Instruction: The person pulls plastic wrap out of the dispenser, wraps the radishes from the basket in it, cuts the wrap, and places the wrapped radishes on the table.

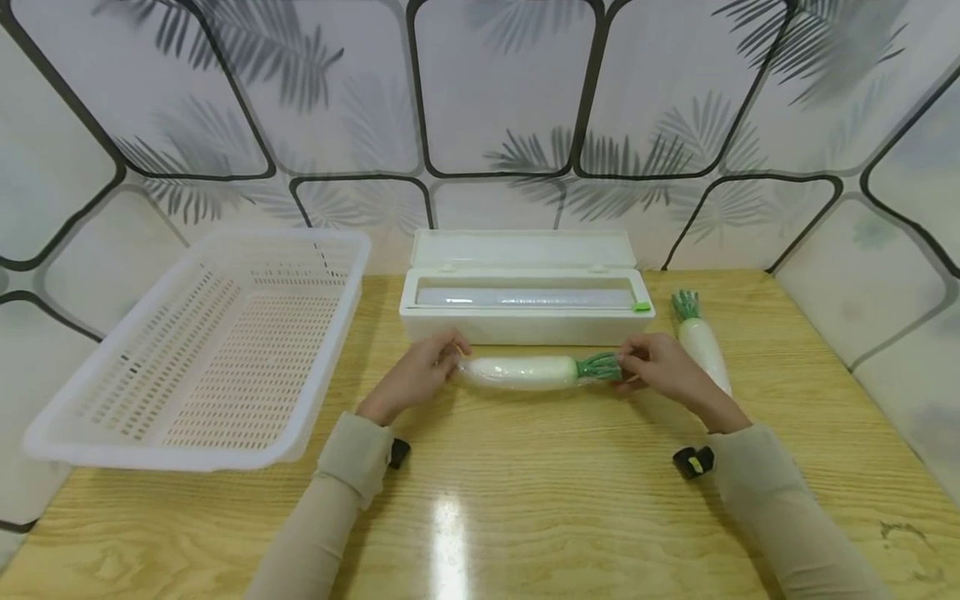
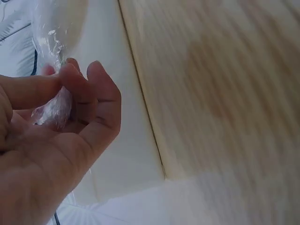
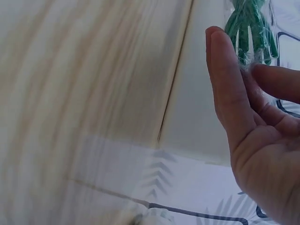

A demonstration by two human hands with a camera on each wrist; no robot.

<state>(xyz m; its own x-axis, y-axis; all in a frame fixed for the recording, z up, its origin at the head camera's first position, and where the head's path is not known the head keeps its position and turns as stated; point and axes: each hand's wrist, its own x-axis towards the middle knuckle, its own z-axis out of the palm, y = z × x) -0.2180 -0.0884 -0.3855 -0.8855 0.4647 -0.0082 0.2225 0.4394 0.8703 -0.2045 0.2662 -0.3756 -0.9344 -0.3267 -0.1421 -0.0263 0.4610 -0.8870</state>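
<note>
A white radish (image 1: 517, 372) with green stalks, wrapped in clear plastic film, lies crosswise between both hands in the head view. My left hand (image 1: 422, 372) pinches the film gathered past its plain tip; in the left wrist view the crumpled film (image 2: 54, 110) passes between thumb and fingers. At the other end my right hand (image 1: 663, 371) pinches the film just past the green stalks (image 3: 251, 35). Right behind the radish stands a white film dispenser box (image 1: 525, 327) with its lid raised and a roll of film inside.
A second radish (image 1: 702, 348), its leaves pointing to the back, lies on the wooden table (image 1: 555, 500) beyond my right hand. To the left is a large white slotted basket (image 1: 315, 392). A green slider (image 1: 641, 307) sits at the dispenser's right end. Patterned wall covering surrounds the table.
</note>
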